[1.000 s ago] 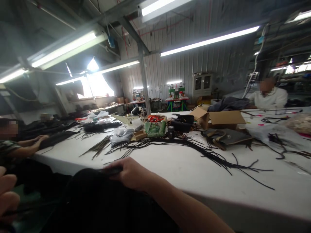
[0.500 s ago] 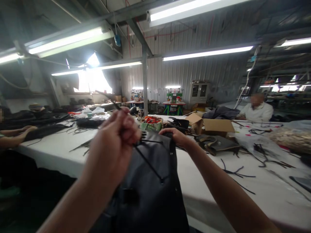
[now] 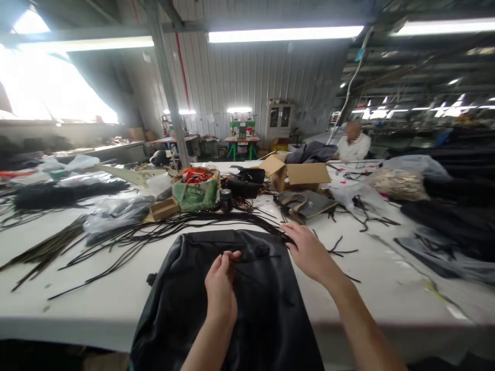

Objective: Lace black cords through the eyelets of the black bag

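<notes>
A black bag [image 3: 266,304] lies in front of me, its top end on the table and its lower part hanging toward me. Over its upper face, my left hand [image 3: 221,288] is closed in a pinch on a thin black cord, hard to see against the dark material. A small dark coil or knot [image 3: 262,250] sits on the bag to the right of those fingers. At the bag's top right corner, my right hand [image 3: 307,252] has its fingers closed on the right end of a bundle of long black cords [image 3: 201,219] that runs behind the bag.
The white table [image 3: 104,304] holds olive cords [image 3: 50,245], a plastic bag [image 3: 119,211], a green bag with orange contents [image 3: 195,190], a dark jar [image 3: 226,200], an open cardboard box [image 3: 305,175] and a grey bag [image 3: 307,203]. A person in white [image 3: 353,144] sits at the far right.
My left hand has come down from its raised position to the bag's face. The bag now lies against the table, and my right hand has moved from its edge to the cord bundle. My view has turned right.
</notes>
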Action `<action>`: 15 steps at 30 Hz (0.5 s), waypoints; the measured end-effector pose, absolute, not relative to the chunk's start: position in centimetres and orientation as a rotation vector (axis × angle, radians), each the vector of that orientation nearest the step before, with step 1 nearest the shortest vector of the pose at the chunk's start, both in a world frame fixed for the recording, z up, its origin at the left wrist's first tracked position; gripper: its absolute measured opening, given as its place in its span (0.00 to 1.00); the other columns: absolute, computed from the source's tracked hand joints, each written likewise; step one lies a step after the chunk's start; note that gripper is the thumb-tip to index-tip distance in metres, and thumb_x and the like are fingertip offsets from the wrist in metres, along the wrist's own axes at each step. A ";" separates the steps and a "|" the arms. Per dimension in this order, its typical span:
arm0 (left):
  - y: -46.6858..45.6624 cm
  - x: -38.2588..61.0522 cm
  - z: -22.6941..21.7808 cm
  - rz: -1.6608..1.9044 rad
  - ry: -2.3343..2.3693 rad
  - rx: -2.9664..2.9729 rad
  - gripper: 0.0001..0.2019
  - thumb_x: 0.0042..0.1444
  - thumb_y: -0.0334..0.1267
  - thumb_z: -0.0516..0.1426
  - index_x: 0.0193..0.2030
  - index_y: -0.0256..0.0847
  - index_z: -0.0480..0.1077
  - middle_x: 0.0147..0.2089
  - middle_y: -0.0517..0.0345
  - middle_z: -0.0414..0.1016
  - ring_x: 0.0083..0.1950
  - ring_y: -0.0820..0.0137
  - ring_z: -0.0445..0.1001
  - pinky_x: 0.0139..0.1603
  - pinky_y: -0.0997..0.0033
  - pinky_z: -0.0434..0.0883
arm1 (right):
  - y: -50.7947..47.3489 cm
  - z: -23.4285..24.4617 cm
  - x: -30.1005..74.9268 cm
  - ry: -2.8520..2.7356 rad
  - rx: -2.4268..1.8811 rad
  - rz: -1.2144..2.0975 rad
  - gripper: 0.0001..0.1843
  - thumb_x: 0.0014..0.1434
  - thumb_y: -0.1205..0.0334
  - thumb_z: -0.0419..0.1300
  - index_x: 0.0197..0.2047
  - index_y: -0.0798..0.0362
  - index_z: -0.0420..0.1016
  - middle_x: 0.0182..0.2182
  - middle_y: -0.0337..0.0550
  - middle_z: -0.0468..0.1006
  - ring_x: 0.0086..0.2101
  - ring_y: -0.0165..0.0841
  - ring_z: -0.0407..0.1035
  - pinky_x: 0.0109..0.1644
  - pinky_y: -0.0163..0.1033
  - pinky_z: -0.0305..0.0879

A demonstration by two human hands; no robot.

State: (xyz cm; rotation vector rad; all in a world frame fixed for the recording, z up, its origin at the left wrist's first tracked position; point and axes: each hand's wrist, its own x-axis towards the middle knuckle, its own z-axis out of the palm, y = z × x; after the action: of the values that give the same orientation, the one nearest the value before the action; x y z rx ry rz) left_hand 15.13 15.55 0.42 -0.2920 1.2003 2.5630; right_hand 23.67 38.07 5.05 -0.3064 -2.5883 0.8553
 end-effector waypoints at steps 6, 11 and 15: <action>13.8 15.9 -0.9 2.489 1.307 -0.203 0.25 0.47 0.49 0.80 0.45 0.35 0.86 0.47 0.48 0.82 0.35 0.75 0.70 0.33 0.77 0.68 | 26.8 7.0 27.6 -2.490 0.047 0.086 0.29 0.65 0.78 0.50 0.62 0.56 0.81 0.61 0.53 0.83 0.58 0.48 0.76 0.65 0.59 0.72; 12.7 16.6 0.1 2.496 1.243 -0.158 0.24 0.48 0.48 0.79 0.46 0.33 0.86 0.48 0.46 0.81 0.33 0.76 0.69 0.32 0.77 0.70 | 25.1 5.4 29.7 -2.453 -0.035 -0.119 0.30 0.78 0.54 0.51 0.78 0.52 0.65 0.76 0.57 0.67 0.68 0.55 0.69 0.68 0.65 0.67; 12.9 17.0 -0.4 2.530 1.281 -0.135 0.23 0.53 0.52 0.77 0.45 0.33 0.86 0.45 0.45 0.82 0.30 0.77 0.67 0.28 0.76 0.68 | 28.5 0.2 30.3 -2.501 -0.652 0.160 0.46 0.74 0.36 0.49 0.80 0.63 0.58 0.68 0.74 0.73 0.63 0.66 0.74 0.59 0.69 0.74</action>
State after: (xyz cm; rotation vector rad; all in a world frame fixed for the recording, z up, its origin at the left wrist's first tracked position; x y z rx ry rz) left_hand 16.99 12.88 -0.41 -0.1347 1.2812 2.5298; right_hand 30.26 28.49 0.23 -0.6518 -2.5014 0.1603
